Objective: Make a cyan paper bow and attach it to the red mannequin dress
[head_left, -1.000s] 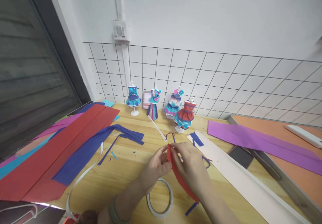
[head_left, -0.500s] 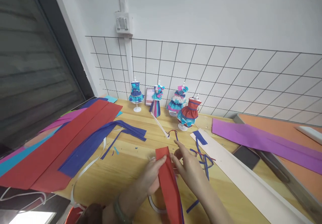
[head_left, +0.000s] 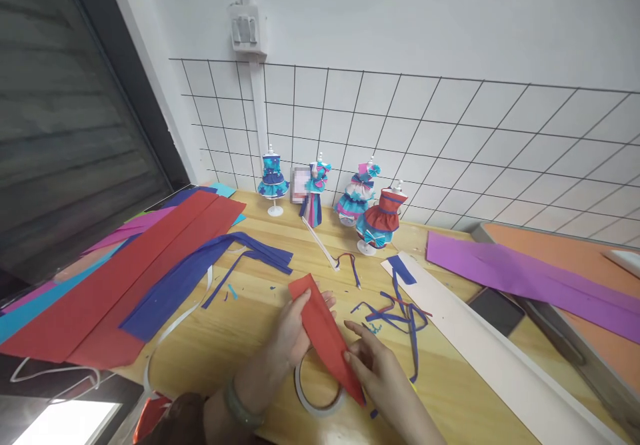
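Over the pale wooden tabletop [head_left: 240, 378], a red crepe-paper-like strip [head_left: 323, 325] slants between both hands. Left hand [head_left: 295, 321] grips the far end, thumb on top; right hand [head_left: 373, 361] pinches the right edge near the lower end. White ring-shaped tape roll [head_left: 320, 411] lies partly behind the strip; contact unclear. Done, seemingly: strip cut to short length; four miniature stands in ruffled dresses [head_left: 383, 218] look complete. Left, probably: most shaping, since strip looks ungathered, unattached. Thin dark-blue ribbons [head_left: 411, 338] lie loose nearby.
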Demonstrator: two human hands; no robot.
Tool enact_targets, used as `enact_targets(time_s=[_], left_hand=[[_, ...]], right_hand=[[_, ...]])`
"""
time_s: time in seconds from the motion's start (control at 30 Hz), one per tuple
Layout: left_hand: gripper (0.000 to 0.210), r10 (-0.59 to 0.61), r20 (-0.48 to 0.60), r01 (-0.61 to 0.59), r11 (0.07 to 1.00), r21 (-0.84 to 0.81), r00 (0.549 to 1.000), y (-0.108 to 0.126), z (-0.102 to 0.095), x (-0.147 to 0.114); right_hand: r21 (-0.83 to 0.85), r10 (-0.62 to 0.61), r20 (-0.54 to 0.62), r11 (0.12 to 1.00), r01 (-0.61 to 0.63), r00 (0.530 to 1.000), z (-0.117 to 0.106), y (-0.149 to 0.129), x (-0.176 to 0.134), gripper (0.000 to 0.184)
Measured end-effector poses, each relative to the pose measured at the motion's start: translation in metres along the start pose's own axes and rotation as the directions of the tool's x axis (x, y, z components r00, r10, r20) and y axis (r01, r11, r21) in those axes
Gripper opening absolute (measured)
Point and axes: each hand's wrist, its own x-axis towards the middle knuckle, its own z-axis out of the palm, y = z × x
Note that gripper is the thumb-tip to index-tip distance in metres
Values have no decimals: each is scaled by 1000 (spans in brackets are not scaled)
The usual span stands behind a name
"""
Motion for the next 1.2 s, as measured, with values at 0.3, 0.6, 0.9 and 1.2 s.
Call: enact_targets(time_s=[0.3, 0.6, 0.9, 1.2], left_hand=[[20, 48, 68, -51, 998, 43, 997, 7, -13, -4], [22, 89, 31, -91, 992, 89, 996, 11, -13, -3], [17, 125, 86, -135, 983, 125, 988, 9, -2, -5], [26, 214, 174, -246, 952, 184, 961, 8, 15, -18]], right_hand=[[69, -19, -76, 997, 24, 997, -26, 7, 0, 45], [53, 6, -64, 999, -3, 998, -34, 27, -6, 46], [-161, -74, -45, 985, 66, 996, -33, 26, -7, 43], [-446, -79, -137, 895, 9, 987, -29, 21, -3, 43]])
